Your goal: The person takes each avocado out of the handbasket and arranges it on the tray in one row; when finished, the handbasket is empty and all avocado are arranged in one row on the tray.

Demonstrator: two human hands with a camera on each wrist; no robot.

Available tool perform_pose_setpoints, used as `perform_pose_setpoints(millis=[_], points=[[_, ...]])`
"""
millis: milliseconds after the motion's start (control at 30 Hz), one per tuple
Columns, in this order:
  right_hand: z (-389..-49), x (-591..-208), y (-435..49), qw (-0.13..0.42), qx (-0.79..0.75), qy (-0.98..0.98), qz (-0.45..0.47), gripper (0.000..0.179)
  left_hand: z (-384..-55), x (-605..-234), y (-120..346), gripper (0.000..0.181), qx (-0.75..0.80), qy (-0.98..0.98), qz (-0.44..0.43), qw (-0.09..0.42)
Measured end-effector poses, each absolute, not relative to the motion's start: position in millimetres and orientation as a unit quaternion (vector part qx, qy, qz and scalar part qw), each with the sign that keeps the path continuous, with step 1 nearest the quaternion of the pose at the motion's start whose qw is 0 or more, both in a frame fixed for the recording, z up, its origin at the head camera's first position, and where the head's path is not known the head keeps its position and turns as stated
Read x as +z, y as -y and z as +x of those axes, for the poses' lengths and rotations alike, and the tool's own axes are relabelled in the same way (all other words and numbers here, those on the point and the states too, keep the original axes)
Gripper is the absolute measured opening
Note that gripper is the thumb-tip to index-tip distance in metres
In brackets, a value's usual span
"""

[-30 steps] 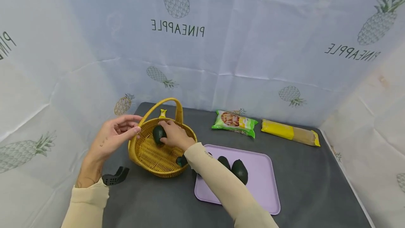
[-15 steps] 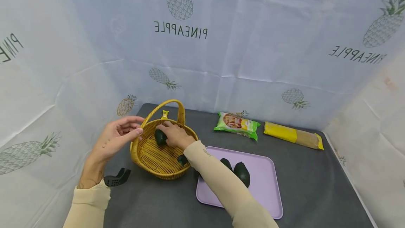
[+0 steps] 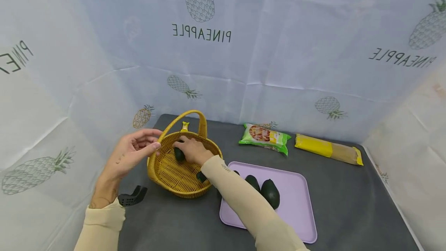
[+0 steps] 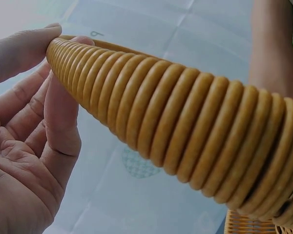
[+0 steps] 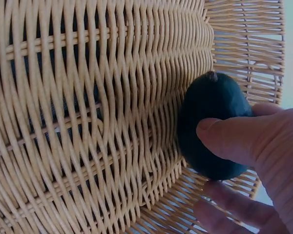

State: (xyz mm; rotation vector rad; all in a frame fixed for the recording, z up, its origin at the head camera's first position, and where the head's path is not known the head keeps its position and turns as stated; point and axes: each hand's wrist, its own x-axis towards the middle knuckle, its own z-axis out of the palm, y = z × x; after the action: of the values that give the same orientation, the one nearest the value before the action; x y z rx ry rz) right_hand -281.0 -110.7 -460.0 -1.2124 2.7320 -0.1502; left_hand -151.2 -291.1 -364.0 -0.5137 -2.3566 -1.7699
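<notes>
My left hand point(image 3: 134, 152) pinches the side of the yellow wicker basket's arched handle point(image 4: 171, 117) between thumb and finger. Inside the basket point(image 3: 167, 179), my right hand point(image 3: 193, 150) grips a dark green avocado point(image 3: 179, 155) near the back of the woven floor. In the right wrist view the thumb lies across that avocado point(image 5: 212, 131), which is against the wicker. Another dark green avocado point(image 3: 201, 176) lies at the basket's right side, partly behind the right sleeve. Several more avocados point(image 3: 270, 194) rest on a lilac tray point(image 3: 296, 212), some partly covered by the right forearm.
Behind the tray lie a green-and-white snack packet point(image 3: 265, 138) and a long yellow packet point(image 3: 327, 149). A small yellow wrapper point(image 3: 185, 126) sits behind the basket. Pineapple-printed cloth point(image 3: 223, 57) walls in the dark table point(image 3: 167, 224) at the back and sides.
My right hand has lowered the avocado slightly in the basket, and the fingers now cover more of it. The left hand stays on the handle. The head view has shifted a little.
</notes>
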Motion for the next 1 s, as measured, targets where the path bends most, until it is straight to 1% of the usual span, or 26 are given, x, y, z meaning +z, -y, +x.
perform_pose_setpoints(millis=[200, 367, 667, 900, 1000], points=[[-281.5, -463.1, 115.6, 0.044, -0.025, -0.927, -0.371, 0.054, -151.9, -365.9, 291.2, 0.030, -0.599, 0.778, -0.176, 0.074], [-282.9, -465.4, 116.7, 0.042, -0.022, -0.928, -0.369, 0.052, -151.3, -365.0, 290.9, 0.031, -0.592, 0.785, -0.164, 0.075], [-283.3, -464.9, 114.1, 0.056, -0.024, -0.916, -0.398, 0.055, -151.3, -364.5, 290.6, 0.032, -0.591, 0.788, -0.158, 0.072], [-280.9, -461.7, 110.1, 0.084, -0.008, -0.916, -0.393, 0.061, -151.4, -364.6, 291.2, 0.031, -0.591, 0.787, -0.157, 0.076], [-280.4, -461.5, 108.8, 0.097, -0.003, -0.914, -0.393, 0.061, -151.5, -365.0, 292.0, 0.031, -0.591, 0.788, -0.157, 0.076]])
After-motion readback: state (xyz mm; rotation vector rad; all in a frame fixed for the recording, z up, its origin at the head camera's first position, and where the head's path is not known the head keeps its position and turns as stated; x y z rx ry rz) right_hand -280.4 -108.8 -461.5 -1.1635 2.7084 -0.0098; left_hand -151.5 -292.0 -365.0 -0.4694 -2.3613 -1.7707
